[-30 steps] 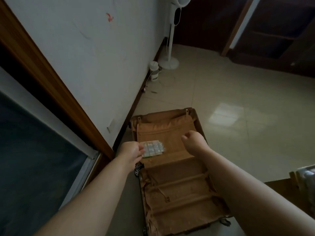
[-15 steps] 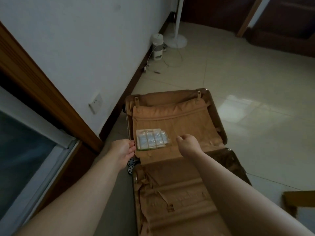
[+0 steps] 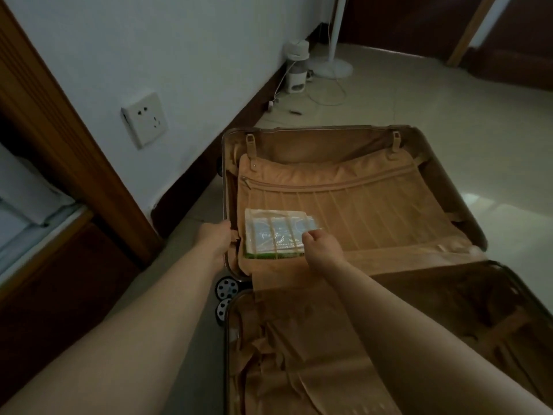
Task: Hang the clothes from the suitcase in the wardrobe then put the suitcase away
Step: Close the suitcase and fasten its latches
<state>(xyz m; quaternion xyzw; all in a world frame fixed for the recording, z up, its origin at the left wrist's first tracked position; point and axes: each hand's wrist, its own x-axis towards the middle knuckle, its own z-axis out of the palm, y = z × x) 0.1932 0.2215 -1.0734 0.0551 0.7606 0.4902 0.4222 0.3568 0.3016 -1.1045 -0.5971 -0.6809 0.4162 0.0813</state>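
Tan-lined suitcase (image 3: 374, 211) lies open (near half cut off); left hand (image 3: 217, 241) grips its rim, right hand (image 3: 322, 248) pinches a shiny packet (image 3: 269, 235).

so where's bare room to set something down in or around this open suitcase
Free: the lining right of the packet, between the zip and the hinge; the tiles right of the suitcase. Crowded: the left rim, where the left hand grips it and the right hand is at the packet; the wall side, with cables, a small appliance and the fan base.

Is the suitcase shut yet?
No, the suitcase lies open flat, both lined halves showing, with the left hand gripping its left rim.
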